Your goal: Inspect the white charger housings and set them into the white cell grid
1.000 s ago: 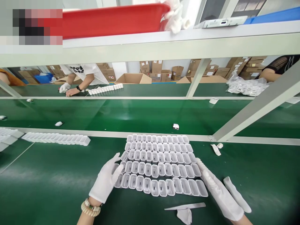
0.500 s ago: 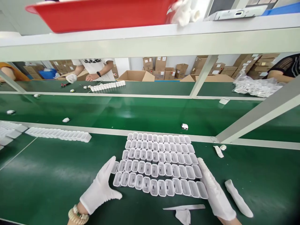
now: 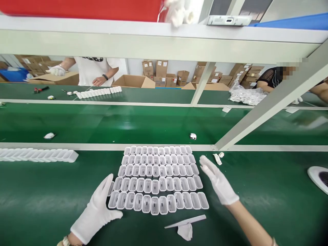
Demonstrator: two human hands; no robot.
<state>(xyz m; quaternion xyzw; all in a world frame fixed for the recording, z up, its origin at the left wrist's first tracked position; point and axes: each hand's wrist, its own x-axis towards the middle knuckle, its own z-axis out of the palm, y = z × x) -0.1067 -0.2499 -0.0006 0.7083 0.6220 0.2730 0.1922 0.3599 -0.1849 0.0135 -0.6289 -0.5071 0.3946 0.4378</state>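
Several rows of small white rectangular plastic cups (image 3: 155, 205) stand open side up on the green table (image 3: 46, 198) in front of me. My left hand (image 3: 96, 208), in a white glove, lies at the left end of the two nearest rows, fingers stretched and thumb apart. Its fingertips are beside the end cup (image 3: 111, 188) of the second row; whether they touch it I cannot tell. My right hand (image 3: 217, 179), also gloved, is off the right ends of the rows, fingers extended and nothing in it.
A thin white strip (image 3: 186, 221) and a crumpled white scrap (image 3: 185, 232) lie nearest me. More white cups (image 3: 38, 154) line the left. A slanted metal post (image 3: 266, 102) rises at right. Beyond the green belt (image 3: 143, 119), a person (image 3: 93, 71) stands at another table.
My right hand has moved away from the right ends of the rows and tilted, fingers still stretched. The left hand stays beside the left ends. The view has turned to the right.
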